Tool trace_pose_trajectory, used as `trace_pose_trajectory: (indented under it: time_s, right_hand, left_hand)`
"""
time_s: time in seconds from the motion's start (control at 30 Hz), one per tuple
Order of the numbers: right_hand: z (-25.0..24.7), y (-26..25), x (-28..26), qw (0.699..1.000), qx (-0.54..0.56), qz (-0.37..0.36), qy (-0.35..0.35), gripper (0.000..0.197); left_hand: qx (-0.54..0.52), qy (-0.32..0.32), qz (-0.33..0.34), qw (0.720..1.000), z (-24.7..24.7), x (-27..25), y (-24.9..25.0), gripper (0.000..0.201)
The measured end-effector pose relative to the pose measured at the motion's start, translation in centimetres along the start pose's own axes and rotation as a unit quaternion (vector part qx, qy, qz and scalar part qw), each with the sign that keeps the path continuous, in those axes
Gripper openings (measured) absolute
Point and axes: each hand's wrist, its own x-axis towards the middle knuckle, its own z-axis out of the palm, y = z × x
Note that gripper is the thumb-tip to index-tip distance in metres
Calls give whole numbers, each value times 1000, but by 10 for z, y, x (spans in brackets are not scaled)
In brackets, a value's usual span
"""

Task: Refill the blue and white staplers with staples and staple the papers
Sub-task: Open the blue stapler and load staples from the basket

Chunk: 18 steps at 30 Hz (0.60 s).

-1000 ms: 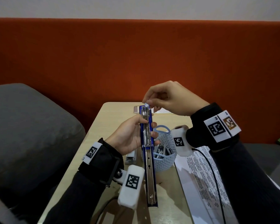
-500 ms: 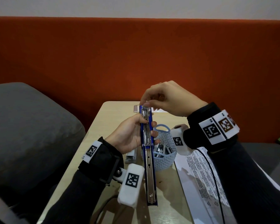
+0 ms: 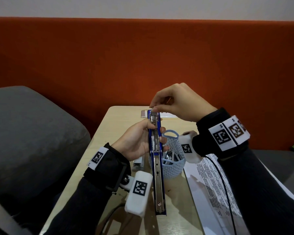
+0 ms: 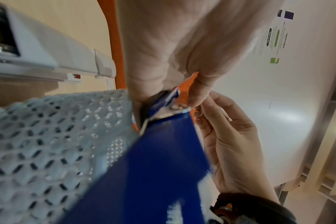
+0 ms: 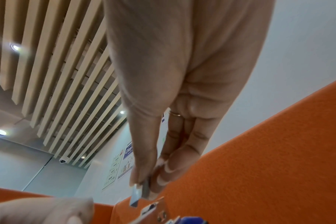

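The blue stapler (image 3: 157, 168) is opened out flat, its metal staple channel facing up, held over the table. My left hand (image 3: 149, 131) grips it round the middle, thumb on the left side and fingers on the right. My right hand (image 3: 154, 108) pinches a short grey strip of staples (image 5: 146, 188) at the stapler's far tip (image 5: 192, 219). The white stapler (image 3: 138, 162) lies on the table under my left hand. Printed papers (image 3: 210, 184) lie at the right.
A light blue perforated basket (image 3: 174, 164) with metal pieces inside stands just right of the blue stapler. A phone (image 3: 144, 113) lies at the far edge of the wooden table (image 3: 119, 119). A grey cushion (image 3: 32, 133) is on the left, an orange backrest behind.
My right hand has shifted slightly left and down at the stapler's far tip, still pinching the strip. The left hand and the blue stapler have stayed put.
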Motion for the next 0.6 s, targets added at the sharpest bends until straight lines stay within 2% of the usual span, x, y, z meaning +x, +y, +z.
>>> trace_pose_trajectory:
  time_s: [0.33, 0.5, 0.6]
  right_hand:
    - [1, 0, 0, 1000, -11, 16, -8, 9]
    - [1, -2, -1, 1000, 16, 3, 14, 11]
    - [2, -3, 0, 1000, 10, 10, -7, 10]
  left_hand:
    - [-13, -3, 2, 1000, -2, 0, 0, 17]
    - [-7, -5, 1, 1000, 0, -1, 0, 15]
    - [-4, -5, 3, 1000, 1, -1, 0, 16]
